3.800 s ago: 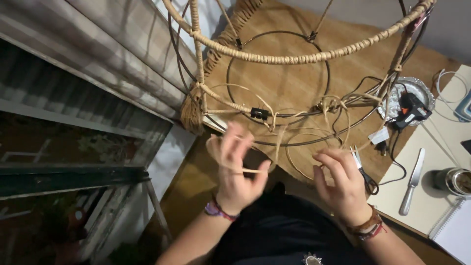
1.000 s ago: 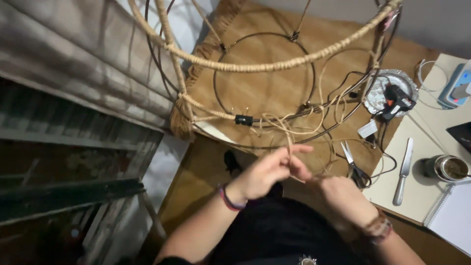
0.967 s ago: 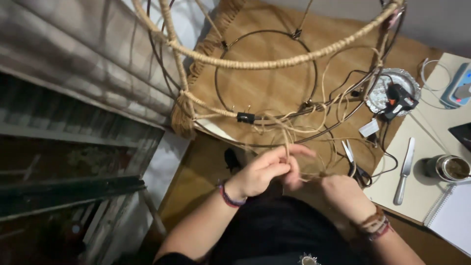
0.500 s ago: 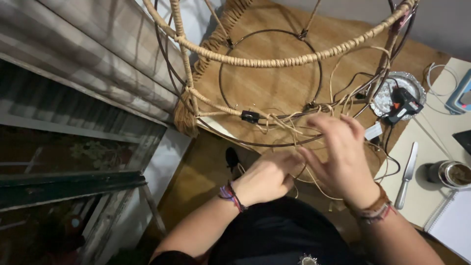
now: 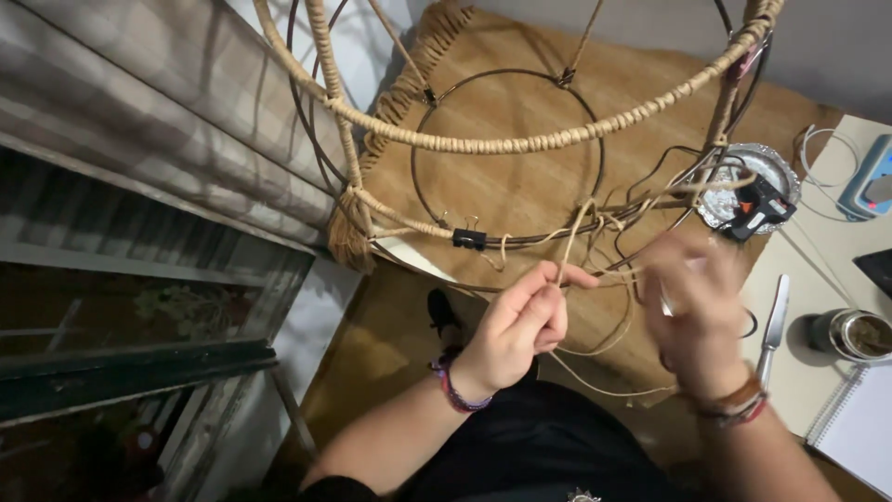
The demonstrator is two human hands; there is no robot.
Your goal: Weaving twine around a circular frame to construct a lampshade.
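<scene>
A home craft corner: beyond the fingers stands a wire lampshade frame partly wrapped in fibre on a woven mat. Left of them hangs a curtained window; right, a desk with knife and notebook.

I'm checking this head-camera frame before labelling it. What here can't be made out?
- Right hand: motion-blurred, so its grip and anything in it cannot be told.
- Wire frame: its top is cut off by the upper edge.
- Cord pinched by the left hand: its path is lost in the tangle at the frame.
- Notebook: cut off by the right edge.
</scene>
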